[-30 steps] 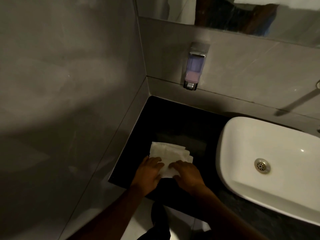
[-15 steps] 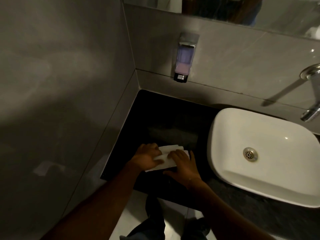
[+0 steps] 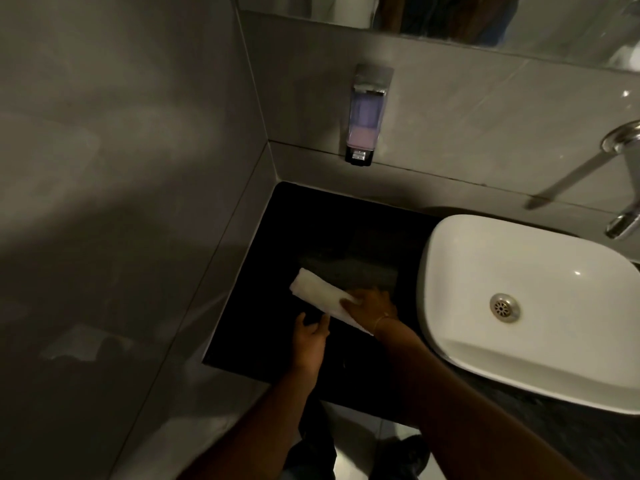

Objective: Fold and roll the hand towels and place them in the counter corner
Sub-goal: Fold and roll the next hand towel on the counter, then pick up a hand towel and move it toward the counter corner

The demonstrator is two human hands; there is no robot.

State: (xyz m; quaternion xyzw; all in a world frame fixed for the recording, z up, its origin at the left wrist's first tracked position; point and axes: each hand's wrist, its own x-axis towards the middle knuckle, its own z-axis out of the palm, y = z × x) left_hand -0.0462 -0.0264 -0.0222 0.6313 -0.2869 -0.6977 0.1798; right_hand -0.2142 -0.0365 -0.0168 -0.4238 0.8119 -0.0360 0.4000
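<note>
The rolled towel (image 3: 322, 295) lies on the dark bench (image 3: 284, 237), short of the corner. The right hand (image 3: 369, 306) pins its near end so it stays rolled; the left hand (image 3: 310, 336) hovers apart, fingers loosely spread.

Your right hand (image 3: 369, 306) is gripping the rolled towel (image 3: 322, 296) above the black counter (image 3: 311, 223). Your left hand (image 3: 310, 337) is hovering open beside it.
</note>
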